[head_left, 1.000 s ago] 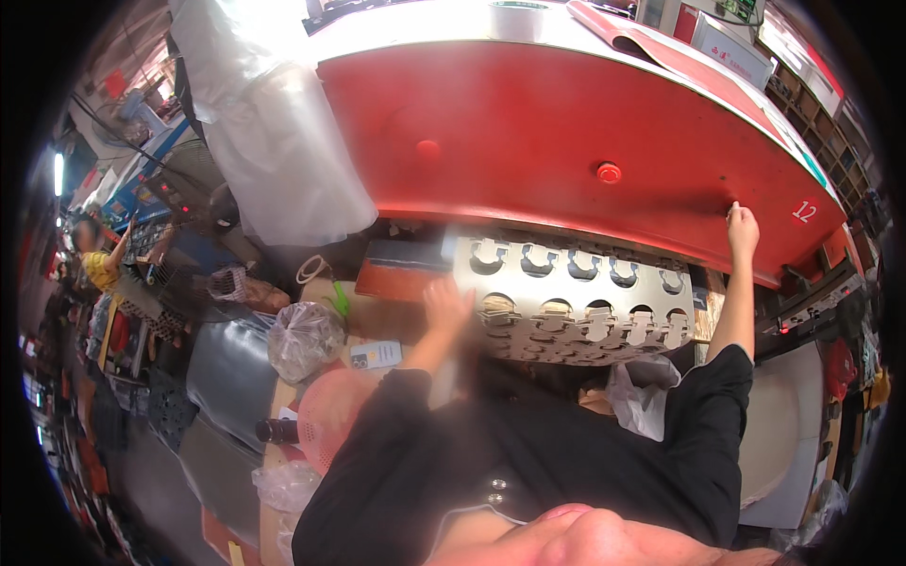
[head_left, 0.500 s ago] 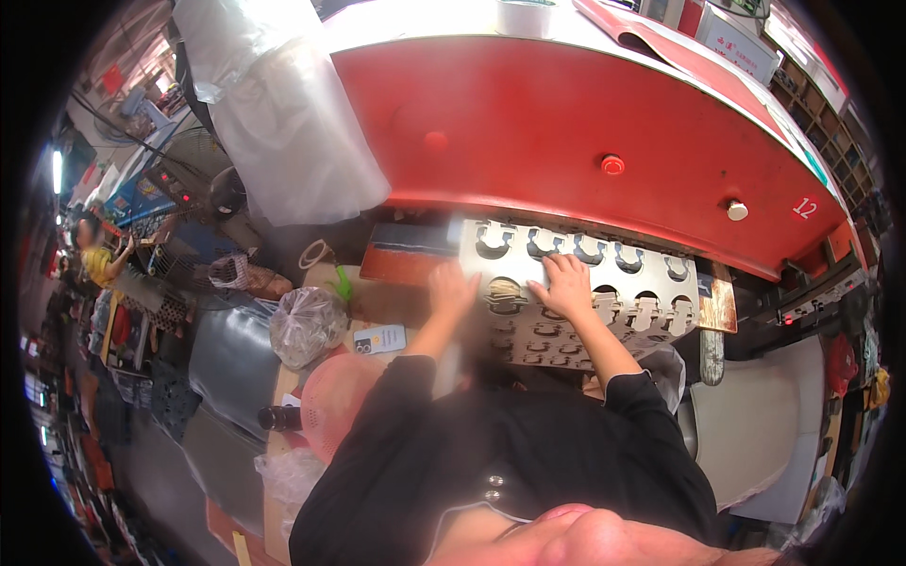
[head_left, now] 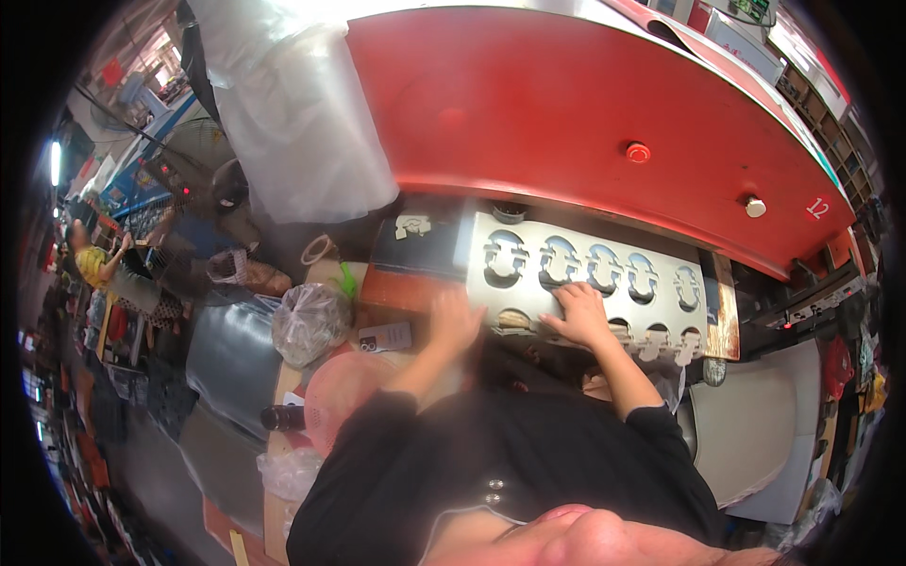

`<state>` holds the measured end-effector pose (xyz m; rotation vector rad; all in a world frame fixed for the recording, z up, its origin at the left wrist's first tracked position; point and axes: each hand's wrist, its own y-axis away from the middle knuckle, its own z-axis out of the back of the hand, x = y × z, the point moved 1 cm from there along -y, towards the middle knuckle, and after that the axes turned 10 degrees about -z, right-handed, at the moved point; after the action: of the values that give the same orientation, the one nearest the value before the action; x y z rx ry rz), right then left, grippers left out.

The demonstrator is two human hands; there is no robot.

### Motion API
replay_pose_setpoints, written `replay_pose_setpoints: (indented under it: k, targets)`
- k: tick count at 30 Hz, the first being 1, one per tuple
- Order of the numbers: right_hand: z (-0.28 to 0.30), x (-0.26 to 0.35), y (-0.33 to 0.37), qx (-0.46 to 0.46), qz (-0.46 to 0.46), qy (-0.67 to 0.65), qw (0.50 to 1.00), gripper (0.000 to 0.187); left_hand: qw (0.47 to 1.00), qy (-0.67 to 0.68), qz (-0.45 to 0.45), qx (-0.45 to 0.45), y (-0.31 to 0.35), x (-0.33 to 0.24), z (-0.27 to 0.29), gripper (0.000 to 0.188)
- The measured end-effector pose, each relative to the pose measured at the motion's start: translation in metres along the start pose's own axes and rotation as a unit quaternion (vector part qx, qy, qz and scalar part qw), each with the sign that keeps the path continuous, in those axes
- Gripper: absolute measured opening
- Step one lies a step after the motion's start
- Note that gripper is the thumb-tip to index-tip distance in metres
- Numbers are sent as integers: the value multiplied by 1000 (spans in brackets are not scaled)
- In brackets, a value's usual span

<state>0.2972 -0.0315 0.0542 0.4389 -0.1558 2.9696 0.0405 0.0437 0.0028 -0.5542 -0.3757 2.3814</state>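
Note:
A pale sheet (head_left: pixel 585 242) with rows of rounded cut-outs lies over the work surface under the red machine. Shaped pieces sit loosely within several of its openings. On the sheet's near part, my right hand (head_left: pixel 580 316) rests with its fingers spread, beside a cut-out. My left hand (head_left: pixel 455 321) is at the sheet's left edge, thumb apart from the fingers; it looks blurred. A small pale cut piece (head_left: pixel 412 226) lies on the dark board (head_left: pixel 406 253) left of the sheet.
The machine's red front (head_left: pixel 528 104) spans the far side, with a red button (head_left: pixel 638 152). Clear plastic sheeting (head_left: pixel 311 132) hangs at left. A phone (head_left: pixel 384 338), a filled plastic bag (head_left: pixel 311 325) and a pink basket (head_left: pixel 344 391) stand near my left arm. A person (head_left: pixel 90 264) works far left.
The sheet's cut-out rows have shifted, and the lower rows that hung toward me no longer show. The pale cut piece now shows on the dark board. Both hands stay near the sheet.

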Motion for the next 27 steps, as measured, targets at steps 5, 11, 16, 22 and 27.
replay_pose_setpoints:
  k: [5, 11, 16, 22, 27]
  targets:
    - [8, 11, -20, -103, -116, -154, 976, 42, 997, 66, -10, -38, 7, 16, 26, 30]
    - [5, 92, -84, -19, -223, -59, 973, 79, 987, 122, 83, -59, -65, 25, 11, 30]
    - [4, 140, -79, 54, -261, 22, 963, 92, 985, 96, 132, 48, -71, 24, 8, 35]
    - [2, 157, -72, 95, -280, 46, 954, 90, 987, 65, 137, 53, -54, 20, 5, 26]
    - [4, 156, -76, 105, -288, 8, 952, 87, 993, 32, 118, -8, -49, 16, 3, 20]
